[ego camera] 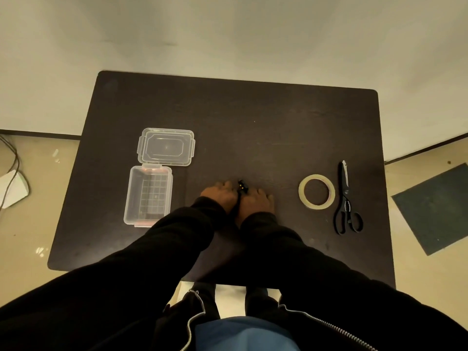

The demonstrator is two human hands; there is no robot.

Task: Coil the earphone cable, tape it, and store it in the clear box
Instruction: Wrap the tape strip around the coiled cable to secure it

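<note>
Both hands meet near the middle of the table (228, 110), backs up, fingers curled down around a black earphone cable (239, 196) squeezed between them. The left hand (220, 196) and the right hand (257, 201) lie side by side, almost touching, and each grips the bundle from its own side. The fingertips themselves are hidden under the knuckles, so how tightly they pinch cannot be told.

The cable shows as a thin dark strip in the gap between the hands. Its long axis runs from the near edge toward the far edge of the table, and a small dark end piece with yellowish glints sticks out past the knuckles, pointing at the far edge. The rest of it is covered by the hands and the black sleeves (177, 236).

Toward the left edge stands the clear box (149, 193), open, its long side also running near to far. Its lid (166, 146) is folded back flat on the table just beyond it, toward the far left corner.

Toward the right edge a roll of tape (316, 191) lies flat, well apart from the hands. Just beside it, closer to the right edge, black scissors (345, 198) lie closed, blades pointing to the far edge and handles to the near one.
</note>
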